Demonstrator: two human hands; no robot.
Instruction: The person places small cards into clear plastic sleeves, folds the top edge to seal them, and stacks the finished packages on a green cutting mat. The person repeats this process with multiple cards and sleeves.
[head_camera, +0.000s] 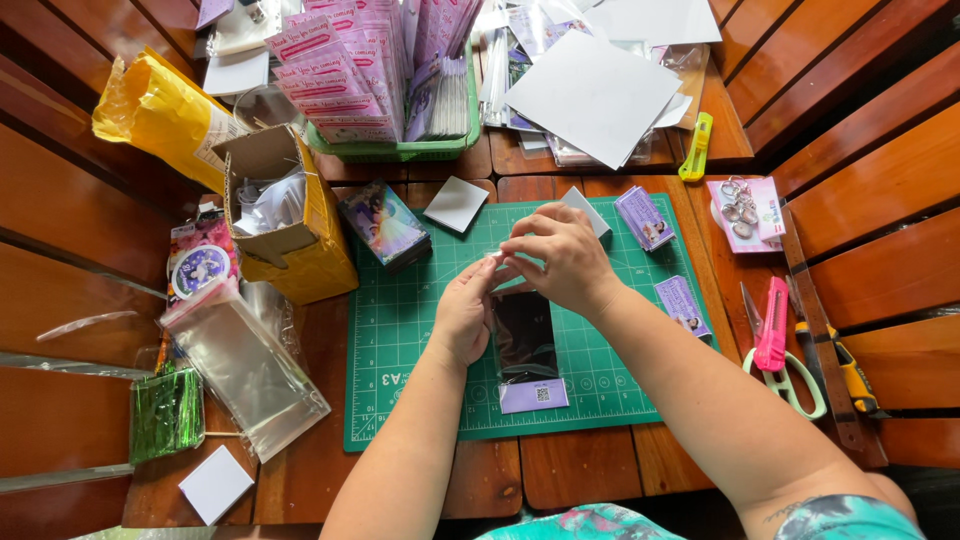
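My left hand (465, 310) and my right hand (560, 258) meet over the green cutting mat (400, 330). Together they pinch the top edge of a clear sleeve holding a dark card (524, 335), which lies flat on the mat. A small lilac card (534, 395) rests at the sleeve's lower end. Fingertips of both hands touch at the sleeve's opening.
A yellow-taped cardboard box (285, 215) and a stack of clear bags (245, 365) sit left of the mat. A green basket of pink cards (385, 150) stands behind. Scissors and a pink cutter (772, 325) lie at right, with keychains (740, 210) and a yellow cutter (697, 145) farther back.
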